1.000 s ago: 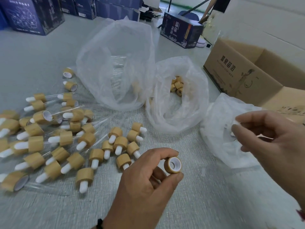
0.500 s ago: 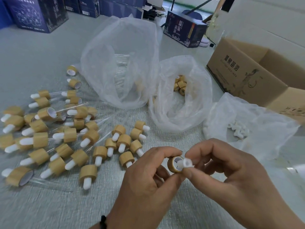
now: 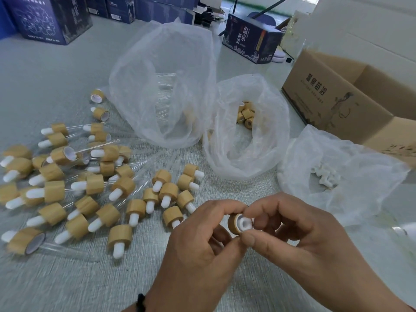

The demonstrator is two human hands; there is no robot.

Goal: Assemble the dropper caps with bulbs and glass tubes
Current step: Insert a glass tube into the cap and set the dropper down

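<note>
- A bamboo cap [image 3: 234, 224] is pinched at its rim between the curled thumb and forefinger of the left hand [image 3: 198, 251], just above the tabletop [image 3: 67, 284].
- A white bulb [image 3: 244, 224] is being pressed into the open side of the cap by the right hand [image 3: 299, 239], with the thumb and fingers [image 3: 249, 239] curled closely round it.
- How far the bulb is seated cannot be told for certain, since it is partly hidden by the fingertips; it appears to be only partly in.
- If the bulb is pushed in at a tilt, its flange may be folded or caught on the inner rim, and a loose fit would be left for the glass tube later.
- If the pinch on the cap is eased under the push, the cap may be spun or flicked out onto the pile of finished droppers [image 3: 94, 188] to the left, which are easily scattered.
- Glass tubes [image 3: 164, 102] are kept in the large clear bag behind; a bulb left half-seated could make a tube bind and crack when it is forced in.
- Spare bulbs [image 3: 325, 177] lie in the bag at the right, and spare caps [image 3: 245, 114] in the middle bag.
</note>
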